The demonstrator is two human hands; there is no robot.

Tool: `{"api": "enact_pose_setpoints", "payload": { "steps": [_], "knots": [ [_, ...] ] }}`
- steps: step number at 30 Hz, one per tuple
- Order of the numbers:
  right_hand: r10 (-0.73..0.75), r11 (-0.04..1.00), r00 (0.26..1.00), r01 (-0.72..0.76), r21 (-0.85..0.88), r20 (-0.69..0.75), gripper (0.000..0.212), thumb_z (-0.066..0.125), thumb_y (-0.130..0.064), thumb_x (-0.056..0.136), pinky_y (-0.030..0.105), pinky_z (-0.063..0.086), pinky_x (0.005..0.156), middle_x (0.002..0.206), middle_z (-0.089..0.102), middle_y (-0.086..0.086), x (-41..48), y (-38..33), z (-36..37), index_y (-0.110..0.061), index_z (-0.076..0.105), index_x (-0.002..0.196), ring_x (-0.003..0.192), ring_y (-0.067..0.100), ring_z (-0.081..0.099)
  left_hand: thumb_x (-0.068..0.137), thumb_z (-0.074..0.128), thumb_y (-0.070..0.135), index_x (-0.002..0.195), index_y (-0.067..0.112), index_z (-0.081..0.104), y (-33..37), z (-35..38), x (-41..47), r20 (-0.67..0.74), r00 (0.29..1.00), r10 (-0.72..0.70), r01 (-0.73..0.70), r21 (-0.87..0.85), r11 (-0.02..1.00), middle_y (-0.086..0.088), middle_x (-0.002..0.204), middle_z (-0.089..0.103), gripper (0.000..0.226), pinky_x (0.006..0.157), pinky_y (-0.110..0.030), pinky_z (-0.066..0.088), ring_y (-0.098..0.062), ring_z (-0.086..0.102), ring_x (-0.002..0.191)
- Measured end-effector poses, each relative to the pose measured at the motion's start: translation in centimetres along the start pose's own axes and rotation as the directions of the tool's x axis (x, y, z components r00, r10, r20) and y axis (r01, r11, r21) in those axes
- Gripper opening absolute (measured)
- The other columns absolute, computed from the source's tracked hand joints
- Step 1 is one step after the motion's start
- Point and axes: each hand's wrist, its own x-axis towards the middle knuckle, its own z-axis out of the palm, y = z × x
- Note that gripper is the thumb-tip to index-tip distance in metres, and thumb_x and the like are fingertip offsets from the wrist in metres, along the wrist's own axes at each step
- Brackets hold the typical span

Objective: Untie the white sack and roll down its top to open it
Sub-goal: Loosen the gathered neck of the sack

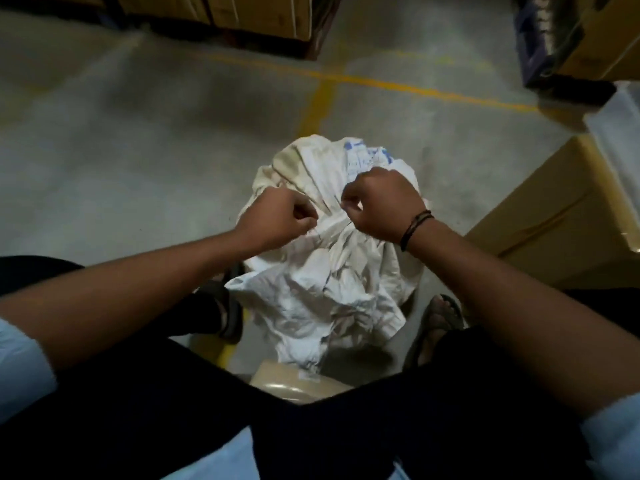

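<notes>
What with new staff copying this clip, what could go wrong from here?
The left hand and right hand pinch the gathered neck of the white sack; the tie is barely visible, so tugging the wrong strand may tighten the knot. The sack stands loose between sandalled feet, so a hard tug may tip it.

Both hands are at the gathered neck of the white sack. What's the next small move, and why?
Probably ease the hands apart to work the tie loose. The left hand and right hand, fingers curled, both pinch the bunched neck of the crumpled white woven sack, whose top is gathered shut, so it cannot be rolled down yet.
</notes>
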Motion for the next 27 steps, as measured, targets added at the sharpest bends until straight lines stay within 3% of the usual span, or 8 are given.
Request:
{"api": "enact_pose_setpoints", "payload": {
  "steps": [6, 10, 13, 17, 21, 24, 27],
  "knots": [
    [-0.012, 0.999, 0.994, 0.017, -0.044, 0.11, 0.024, 0.054, -0.032, 0.085, 0.038, 0.045, 0.067, 0.075, 0.067, 0.005, -3.9, -2.2, 2.7, -0.017, 0.068, 0.073, 0.074, 0.034, 0.063, 0.081, 0.076, 0.024, 0.091, 0.027, 0.08, -0.9, 2.7, -1.9, 0.059, 0.992, 0.11, -0.109, -0.024, 0.994, 0.01, 0.085, 0.077, 0.011, 0.075, -0.032, 0.059, -0.003, 0.07, 0.078],
    [0.009, 1.0, 1.0, -0.009, -0.003, 0.026, 0.047, 0.049, -0.064, 0.088, 0.042, 0.045, 0.076, 0.076, 0.066, 0.001, -7.1, -4.2, 3.9, -0.024, 0.069, 0.078, 0.076, 0.029, 0.064, 0.082, 0.077, 0.023, 0.09, 0.027, 0.08, 0.2, 3.1, -0.6, 0.046, 0.987, 0.154, -0.151, -0.062, 0.987, 0.013, 0.083, 0.075, 0.009, 0.076, -0.031, 0.059, 0.0, 0.068, 0.077],
    [-0.022, 0.991, 0.995, 0.034, -0.132, 0.093, 0.071, 0.044, -0.084, 0.077, 0.045, 0.043, 0.081, 0.096, 0.064, 0.002, -8.8, -5.6, 5.4, -0.02, 0.068, 0.094, 0.089, 0.028, 0.06, 0.081, 0.078, 0.022, 0.088, 0.026, 0.08, -0.1, 3.1, -0.3, 0.036, 0.99, 0.138, -0.135, -0.064, 0.989, 0.014, 0.08, 0.074, 0.008, 0.076, -0.029, 0.059, 0.002, 0.067, 0.075],
    [-0.099, 0.979, 0.995, 0.102, -0.178, 0.025, 0.042, 0.063, -0.055, 0.075, 0.044, 0.04, 0.077, 0.093, 0.06, 0.007, -8.4, -4.3, 6.9, -0.016, 0.063, 0.089, 0.085, 0.032, 0.058, 0.081, 0.078, 0.021, 0.088, 0.025, 0.08, 0.1, 2.2, 0.8, 0.064, 0.99, 0.127, -0.124, -0.046, 0.991, 0.012, 0.084, 0.076, 0.008, 0.079, -0.032, 0.06, 0.0, 0.068, 0.078],
    [-0.046, 0.981, 0.999, 0.051, -0.188, 0.028, 0.033, 0.065, -0.05, 0.074, 0.042, 0.041, 0.075, 0.087, 0.062, 0.006, -6.6, -1.9, 7.4, -0.018, 0.065, 0.08, 0.082, 0.032, 0.06, 0.082, 0.078, 0.023, 0.087, 0.024, 0.08, 1.3, 1.4, 2.6, 0.082, 0.989, 0.123, -0.121, -0.03, 0.992, 0.012, 0.085, 0.076, 0.006, 0.078, -0.036, 0.061, -0.002, 0.069, 0.08],
    [0.047, 0.988, 0.998, -0.04, -0.151, 0.043, 0.032, 0.068, -0.044, 0.076, 0.042, 0.046, 0.069, 0.084, 0.063, 0.01, -4.8, -0.7, 7.9, -0.013, 0.064, 0.077, 0.077, 0.035, 0.062, 0.082, 0.073, 0.028, 0.085, 0.027, 0.079, 2.5, 1.1, 3.8, -0.017, 0.991, 0.136, -0.137, -0.061, 0.989, 0.015, 0.081, 0.075, 0.007, 0.076, -0.034, 0.061, 0.001, 0.069, 0.076],
    [0.195, 0.98, 0.981, -0.195, 0.026, 0.019, 0.03, 0.064, -0.042, 0.082, 0.041, 0.049, 0.065, 0.088, 0.062, 0.011, -2.8, 0.2, 8.1, -0.011, 0.064, 0.082, 0.077, 0.038, 0.064, 0.082, 0.069, 0.033, 0.088, 0.028, 0.078, 4.2, 0.6, 4.7, -0.141, 0.976, 0.164, -0.175, -0.069, 0.982, 0.016, 0.081, 0.074, 0.011, 0.075, -0.032, 0.06, 0.0, 0.069, 0.076]
  ]
}}
